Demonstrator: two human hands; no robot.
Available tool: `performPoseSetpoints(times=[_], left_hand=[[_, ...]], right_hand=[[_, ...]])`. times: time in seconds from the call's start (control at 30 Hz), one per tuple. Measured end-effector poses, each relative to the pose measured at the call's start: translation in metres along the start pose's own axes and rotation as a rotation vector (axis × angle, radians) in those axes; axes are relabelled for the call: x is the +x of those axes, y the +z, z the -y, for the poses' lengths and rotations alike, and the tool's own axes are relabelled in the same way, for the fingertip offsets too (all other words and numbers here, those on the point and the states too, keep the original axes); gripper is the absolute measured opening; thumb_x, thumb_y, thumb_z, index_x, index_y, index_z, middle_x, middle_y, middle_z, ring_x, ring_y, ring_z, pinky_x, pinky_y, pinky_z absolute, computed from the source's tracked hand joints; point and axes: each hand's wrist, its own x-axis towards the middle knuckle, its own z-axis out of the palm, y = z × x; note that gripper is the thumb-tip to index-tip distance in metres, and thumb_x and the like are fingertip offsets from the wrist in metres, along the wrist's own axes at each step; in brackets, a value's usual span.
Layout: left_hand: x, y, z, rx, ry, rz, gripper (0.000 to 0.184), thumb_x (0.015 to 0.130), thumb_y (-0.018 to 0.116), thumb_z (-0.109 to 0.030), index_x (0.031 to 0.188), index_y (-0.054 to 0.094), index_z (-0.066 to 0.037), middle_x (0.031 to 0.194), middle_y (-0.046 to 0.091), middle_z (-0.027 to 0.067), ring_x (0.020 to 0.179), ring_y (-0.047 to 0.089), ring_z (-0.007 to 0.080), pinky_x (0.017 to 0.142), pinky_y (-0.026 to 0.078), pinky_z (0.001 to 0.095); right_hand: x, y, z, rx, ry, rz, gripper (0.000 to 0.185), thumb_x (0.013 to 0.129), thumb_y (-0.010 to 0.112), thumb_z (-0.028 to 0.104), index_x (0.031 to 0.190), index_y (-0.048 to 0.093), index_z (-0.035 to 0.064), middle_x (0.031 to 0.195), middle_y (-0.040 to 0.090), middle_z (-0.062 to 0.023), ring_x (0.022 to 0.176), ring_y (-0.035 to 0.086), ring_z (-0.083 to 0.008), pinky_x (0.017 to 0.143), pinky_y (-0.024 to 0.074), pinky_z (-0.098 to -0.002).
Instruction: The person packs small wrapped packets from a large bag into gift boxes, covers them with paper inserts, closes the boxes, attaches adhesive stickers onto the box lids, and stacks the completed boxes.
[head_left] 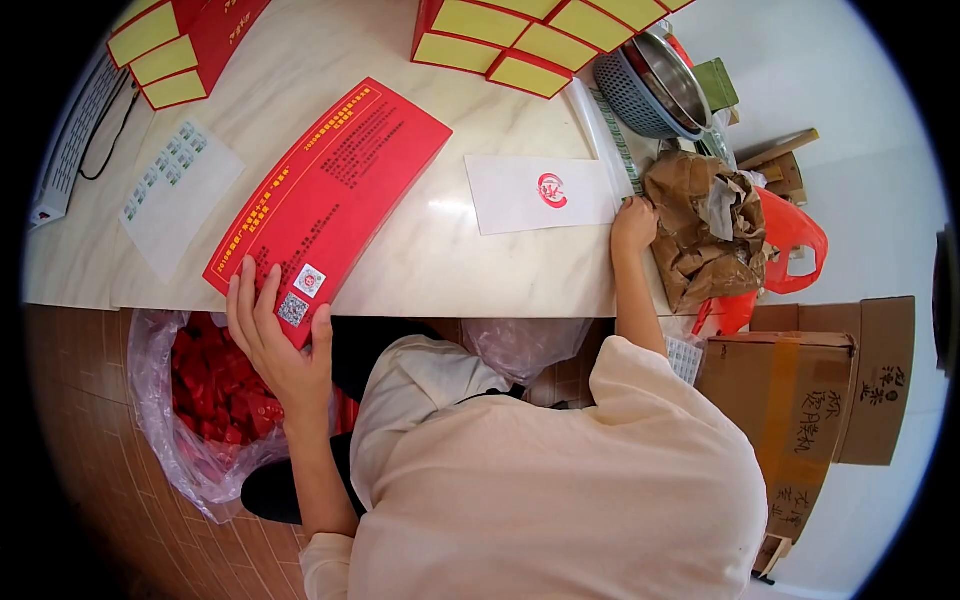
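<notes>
A long red box (pixel 385 175) with yellow lettering and two code labels at its near end lies slanted on the marble-look table (pixel 420 265). My left hand (pixel 275 335) grips that near end, fingers on the top and thumb along the side. To the right, my right hand (pixel 635 225) is closed at the left edge of a crumpled brown paper bag (pixel 690 270). What its fingers pinch, if anything, is hidden. Just left of it lies a white paper (pixel 508 200) with a red round logo.
A sheet of small stickers (pixel 190 215) lies at left. Stacked red-and-yellow boxes (pixel 495 55) stand at the back, near a blue basket (pixel 630 95) with a metal bowl. A red plastic bag (pixel 805 235) and cartons (pixel 770 400) sit right. A clear sack (pixel 150 400) holds red items below.
</notes>
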Motion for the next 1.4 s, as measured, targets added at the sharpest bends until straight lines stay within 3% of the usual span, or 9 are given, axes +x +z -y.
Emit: performPoseSetpoints(times=[0.37,0.6,0.77,0.9,1.0,1.1,1.2,1.23,1.4], left_hand=[[-0.001,0.001,-0.001,0.002,-0.004,0.000,0.051,0.088,0.059,-0.033,0.129,0.050,-0.004,0.143,0.041,0.0139,0.132,0.033,0.0359,0.110,0.021,0.0495],[-0.001,0.001,-0.001,0.009,0.008,-0.006,0.052,0.086,0.063,-0.033,0.127,0.051,-0.003,0.141,0.042,0.0163,0.131,0.034,0.0374,0.108,0.023,0.0502],[-0.001,0.001,-0.001,0.009,0.008,-0.010,0.052,0.086,0.063,-0.034,0.127,0.051,-0.003,0.141,0.042,0.0163,0.131,0.034,0.0375,0.108,0.024,0.0502],[0.000,0.000,-0.002,0.002,0.002,-0.011,0.052,0.086,0.063,-0.034,0.127,0.051,-0.004,0.141,0.043,0.0160,0.131,0.034,0.0376,0.108,0.024,0.0501],[0.000,0.000,-0.002,-0.003,0.001,-0.006,0.052,0.085,0.064,-0.032,0.127,0.051,-0.004,0.141,0.042,0.0159,0.131,0.034,0.0375,0.108,0.024,0.0500],[0.000,-0.002,-0.002,0.008,-0.013,0.000,0.052,0.084,0.065,-0.030,0.127,0.051,-0.004,0.141,0.042,0.0159,0.131,0.034,0.0376,0.108,0.024,0.0501],[0.001,-0.005,-0.003,0.049,-0.046,0.014,0.052,0.083,0.066,-0.028,0.126,0.051,-0.004,0.141,0.043,0.0160,0.131,0.034,0.0377,0.107,0.026,0.0494],[0.001,-0.004,-0.003,0.037,-0.035,0.014,0.053,0.082,0.067,-0.028,0.126,0.051,-0.004,0.141,0.043,0.0158,0.131,0.035,0.0376,0.107,0.027,0.0488],[0.001,-0.006,-0.003,0.025,-0.064,0.022,0.052,0.084,0.065,-0.033,0.126,0.052,-0.005,0.142,0.042,0.0137,0.132,0.034,0.0344,0.109,0.024,0.0465]], right_hand=[[0.001,0.011,-0.004,0.451,0.054,-0.141,0.023,0.075,0.056,0.006,0.096,0.050,-0.0010,0.093,0.056,-0.0206,0.092,0.054,-0.0372,0.082,0.0435,-0.0455],[0.002,0.005,-0.001,0.411,-0.052,-0.175,0.019,0.073,0.059,0.004,0.089,0.049,0.0001,0.096,0.056,-0.0201,0.093,0.053,-0.0378,0.083,0.0425,-0.0452],[-0.001,-0.016,0.010,0.581,0.041,-0.013,0.017,0.074,0.060,0.007,0.087,0.049,0.0034,0.082,0.060,-0.0174,0.078,0.058,-0.0360,0.071,0.0463,-0.0441],[-0.002,-0.013,0.010,0.672,0.037,-0.114,0.016,0.076,0.059,0.010,0.088,0.050,0.0043,0.075,0.059,-0.0164,0.071,0.059,-0.0362,0.065,0.0470,-0.0428],[-0.001,-0.012,0.005,0.753,0.140,-0.063,0.014,0.079,0.057,0.010,0.090,0.051,0.0033,0.081,0.060,-0.0168,0.074,0.059,-0.0321,0.068,0.0472,-0.0384],[0.005,-0.011,0.006,0.892,0.175,-0.327,0.012,0.084,0.054,0.007,0.094,0.054,0.0004,0.093,0.056,-0.0102,0.081,0.052,-0.0180,0.068,0.0438,-0.0295],[0.022,-0.030,0.037,1.061,0.291,-0.388,0.010,0.089,0.057,0.009,0.093,0.055,0.0000,0.087,0.056,-0.0055,0.075,0.051,-0.0129,0.064,0.0422,-0.0261],[0.027,-0.044,0.055,1.081,0.272,-0.361,0.010,0.089,0.057,0.009,0.093,0.055,0.0000,0.087,0.056,-0.0055,0.075,0.051,-0.0129,0.064,0.0422,-0.0261],[0.006,-0.150,0.181,1.669,-0.196,0.576,0.011,0.090,0.063,0.010,0.096,0.061,0.0004,0.081,0.064,-0.0027,0.067,0.053,-0.0062,0.061,0.0437,-0.0205]])
